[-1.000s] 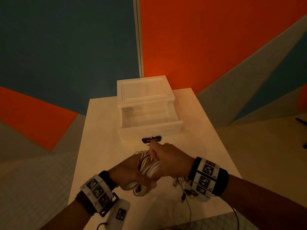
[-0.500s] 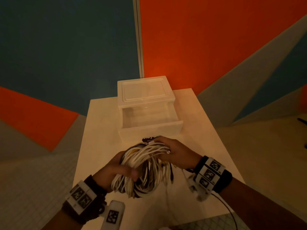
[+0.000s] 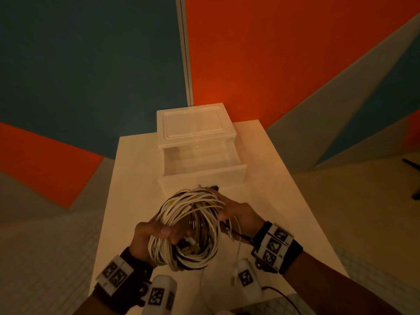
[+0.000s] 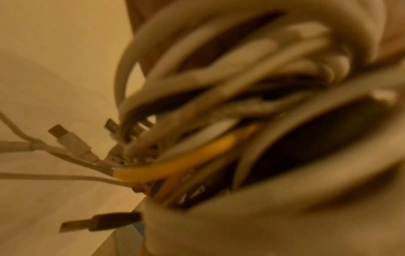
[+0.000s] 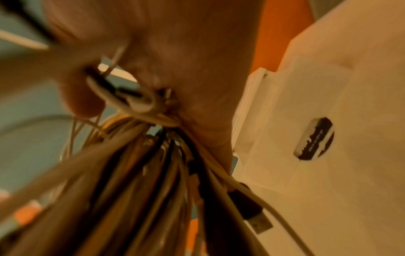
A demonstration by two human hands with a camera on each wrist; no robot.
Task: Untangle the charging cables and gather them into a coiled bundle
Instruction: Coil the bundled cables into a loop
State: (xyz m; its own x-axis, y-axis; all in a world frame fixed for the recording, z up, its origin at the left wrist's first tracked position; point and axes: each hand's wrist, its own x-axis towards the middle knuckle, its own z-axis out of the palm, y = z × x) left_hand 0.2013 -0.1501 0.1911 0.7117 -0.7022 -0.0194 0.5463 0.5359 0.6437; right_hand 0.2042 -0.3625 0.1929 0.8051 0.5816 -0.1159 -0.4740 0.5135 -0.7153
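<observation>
Drawer box (image 3: 196, 133) sits at desk (image 3: 136, 178) centre-back, drawer (image 3: 204, 171) pulled out twd the person, nothing visible inside. Cable bundle (image 3: 188, 226) is held above desk just in front of it. Left hand (image 3: 152, 235) grips the coil's near-left side, fingers wrapped round; right hand (image 3: 238, 214) cups the far-right side w/ fingers curled on strands. Loose ends (image 3: 236, 258) dangle. Bare desk surface shows both sides of the hands.

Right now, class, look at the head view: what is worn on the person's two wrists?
Each wrist carries a black band set with white blocks bearing black square-pattern markers. A white rounded camera pod, also marked, hangs under each wrist; a thin black cable trails from the right one.
</observation>
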